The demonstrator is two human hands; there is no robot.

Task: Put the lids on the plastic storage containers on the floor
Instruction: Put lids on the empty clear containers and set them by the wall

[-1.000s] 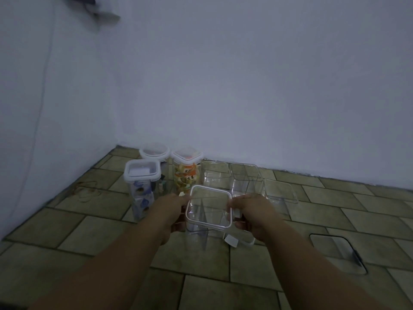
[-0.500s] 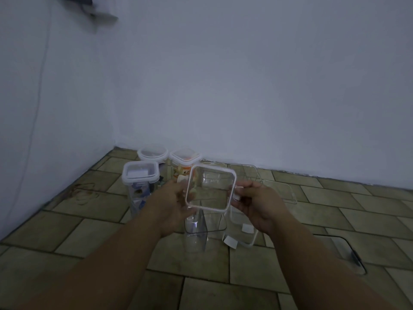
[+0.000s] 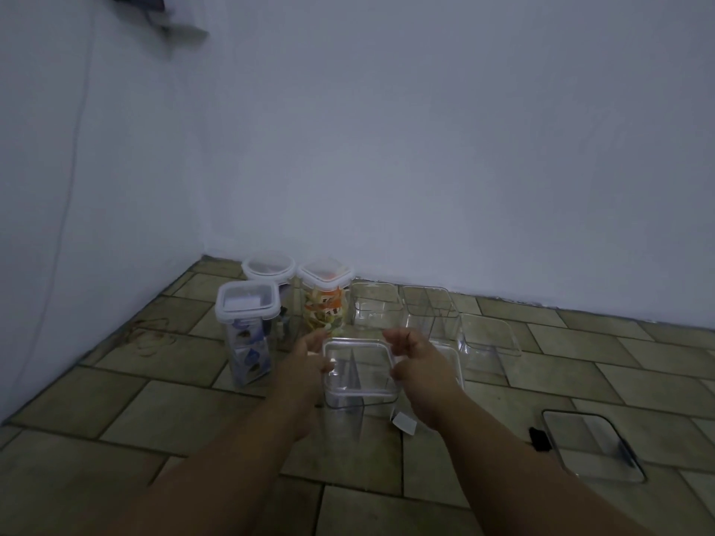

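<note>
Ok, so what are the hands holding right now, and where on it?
The lid, lying on a clear container: the left hand pinches its left edge, the right hand its right edge.

Pale bluish walls (image 3: 425, 148) meet in a corner above an olive tiled floor (image 3: 116, 400) (dim light).

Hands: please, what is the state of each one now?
Left hand: holds the lid by its left edge.
Right hand: holds the lid by its right edge.
</note>
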